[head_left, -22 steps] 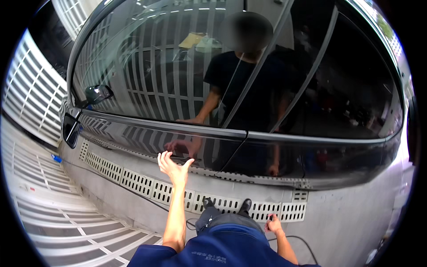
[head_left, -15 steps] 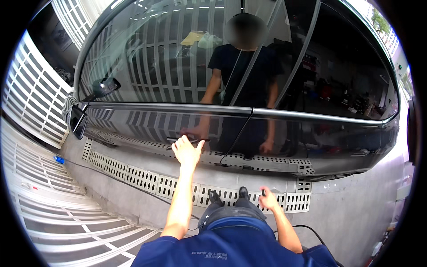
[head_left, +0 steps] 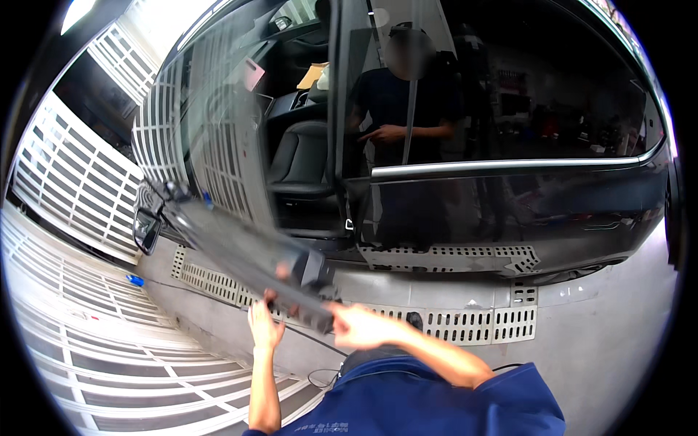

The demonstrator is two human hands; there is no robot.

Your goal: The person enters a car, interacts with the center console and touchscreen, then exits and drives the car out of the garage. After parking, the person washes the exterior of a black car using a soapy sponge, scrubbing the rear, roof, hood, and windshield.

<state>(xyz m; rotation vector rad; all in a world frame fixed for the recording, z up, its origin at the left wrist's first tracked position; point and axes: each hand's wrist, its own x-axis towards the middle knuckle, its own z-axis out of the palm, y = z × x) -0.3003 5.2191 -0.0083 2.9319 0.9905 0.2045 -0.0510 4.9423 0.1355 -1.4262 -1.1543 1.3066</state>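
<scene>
A black car stands in front of me with its front door (head_left: 240,240) swung out toward me. My left hand (head_left: 264,325) grips the door's lower edge from below. My right hand (head_left: 358,325) is closed on the door's rear end, beside the latch part (head_left: 314,270). The window glass (head_left: 218,131) of the open door reflects white bars. Through the opening I see a dark seat (head_left: 299,156) and the console. The side mirror (head_left: 147,229) sticks out at the door's far end. The rear door (head_left: 509,211) stays closed and mirrors a person in dark clothes.
A perforated drain grate (head_left: 451,327) runs along the concrete floor under the car. White barred gates (head_left: 73,189) stand at the left. A small blue object (head_left: 134,280) lies by the grate, and a thin cable (head_left: 320,374) lies near my feet.
The front door was closed with my left hand reaching up to it; now it is swung open toward me, and both hands are on its edge. My right hand came up from below.
</scene>
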